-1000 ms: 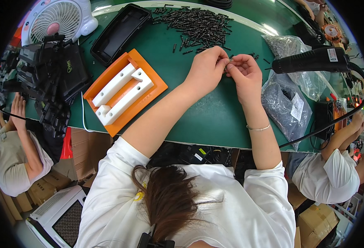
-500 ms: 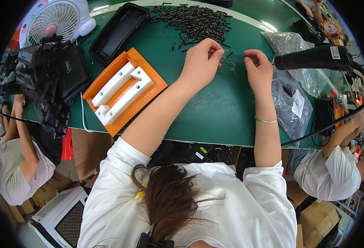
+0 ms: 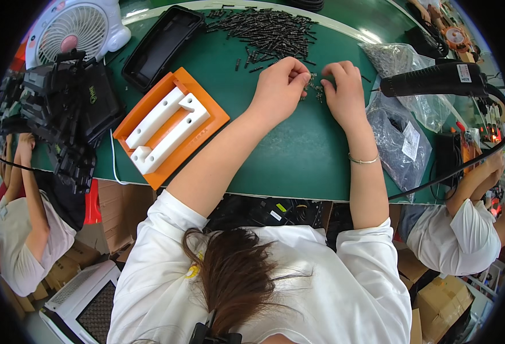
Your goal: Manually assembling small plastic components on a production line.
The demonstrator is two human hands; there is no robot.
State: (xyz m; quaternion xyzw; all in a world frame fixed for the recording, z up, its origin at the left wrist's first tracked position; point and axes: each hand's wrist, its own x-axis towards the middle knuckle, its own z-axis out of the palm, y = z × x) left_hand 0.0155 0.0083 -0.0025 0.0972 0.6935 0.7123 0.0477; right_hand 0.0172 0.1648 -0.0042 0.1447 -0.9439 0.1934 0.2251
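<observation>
Left hand (image 3: 278, 86) down on the green mat (image 3: 298, 149), fingers curled in, thumb and fingertips pinched around something small and dark at the edge of the little cluster of springs (image 3: 315, 92); too tiny to say exactly what sits in the pinch. Right hand (image 3: 344, 92) just beside, palm down, fingers bent loosely, fingertips touching the same little cluster; whether anything is gripped, cannot tell. Cluster lying between the two hands, just short of the big pile of black pins (image 3: 266, 28) spread farther up the mat. Thin metal bangle (image 3: 362, 161) round the right wrist.

Outward from the little cluster: to its left, an orange tray (image 3: 212, 117), flat and rectangular, set at a slant, carrying two white blocks (image 3: 169, 126) with round holes. Beyond the tray, a long black plastic shell (image 3: 160, 43), matt and hollow. Farther left, a stack of black moulded parts (image 3: 63, 114) and a white desk fan (image 3: 75, 31). To the right of the cluster, crinkled clear plastic bags (image 3: 404, 143) of small dark parts, and above them a black cylindrical power tool (image 3: 430, 80) with its cable trailing down. Other people in white shirts at both edges.
</observation>
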